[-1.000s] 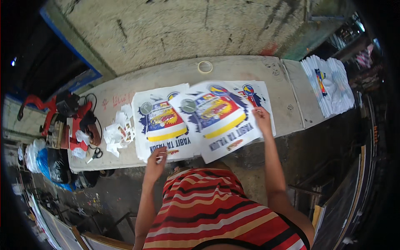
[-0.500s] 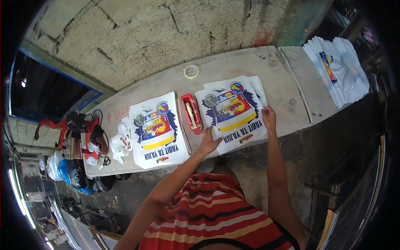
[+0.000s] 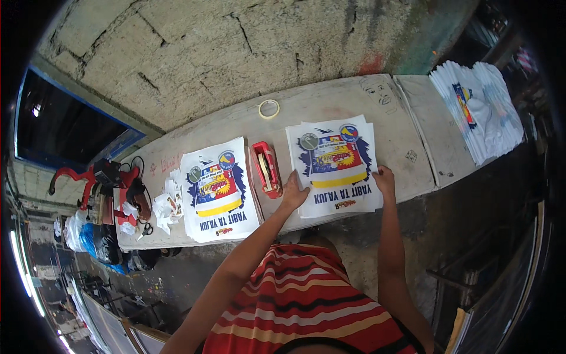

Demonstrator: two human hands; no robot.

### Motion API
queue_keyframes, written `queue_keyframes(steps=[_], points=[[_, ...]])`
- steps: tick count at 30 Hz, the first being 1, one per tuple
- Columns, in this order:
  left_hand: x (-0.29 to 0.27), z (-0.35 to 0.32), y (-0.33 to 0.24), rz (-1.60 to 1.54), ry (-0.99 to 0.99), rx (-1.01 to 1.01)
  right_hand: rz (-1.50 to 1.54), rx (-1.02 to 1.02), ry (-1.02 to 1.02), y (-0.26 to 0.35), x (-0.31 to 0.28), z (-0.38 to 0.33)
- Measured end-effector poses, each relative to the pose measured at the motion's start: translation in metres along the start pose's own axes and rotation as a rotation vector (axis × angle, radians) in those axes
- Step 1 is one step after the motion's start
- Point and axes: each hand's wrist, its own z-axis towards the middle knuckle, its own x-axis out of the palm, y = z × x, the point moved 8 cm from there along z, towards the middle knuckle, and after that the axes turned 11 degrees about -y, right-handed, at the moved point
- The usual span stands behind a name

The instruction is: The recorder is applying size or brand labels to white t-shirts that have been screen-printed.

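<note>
A stack of white printed sheets (image 3: 335, 171) with a blue, yellow and red design lies in front of me on the table. My left hand (image 3: 294, 192) is at its lower left edge, thumb spread over the top sheet and fingers stretched along the side. At the right edge, my right hand (image 3: 384, 180) has its fingers curled and pinched on the sheets. Left of this stack, a red tape dispenser (image 3: 267, 170) holds a roll of tape. Beyond it lies a second stack of the same printed sheets (image 3: 216, 192).
The grey table (image 3: 330, 100) runs along a rough block wall. A tape roll (image 3: 269, 109) lies near its back. Crumpled paper scraps (image 3: 167, 205), scissors (image 3: 145, 230) and a red clamp-like device (image 3: 76, 180) are at the left. Folded white printed items (image 3: 479, 112) are piled far right.
The sheet stack between my hands has turned slightly and its edges look more even. My right hand has slid down the right edge; my left stays at the left edge.
</note>
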Motion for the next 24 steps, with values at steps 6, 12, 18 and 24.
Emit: queue_keyframes(steps=[6, 12, 18, 24], points=[[0.011, -0.014, 0.006, 0.15, 0.031, -0.048, -0.303, -0.177, -0.129, 0.003, -0.005, -0.003], [0.002, -0.029, -0.002, 0.188, 0.004, -0.074, -0.325, -0.155, -0.135, 0.03, 0.01, 0.028], [0.004, -0.044, -0.003, 0.24, 0.195, -0.099, -0.152, -0.233, -0.069, 0.08, 0.044, 0.055], [-0.007, -0.023, -0.012, 0.368, 0.111, -0.057, -0.188, -0.287, 0.001, 0.088, 0.052, 0.063]])
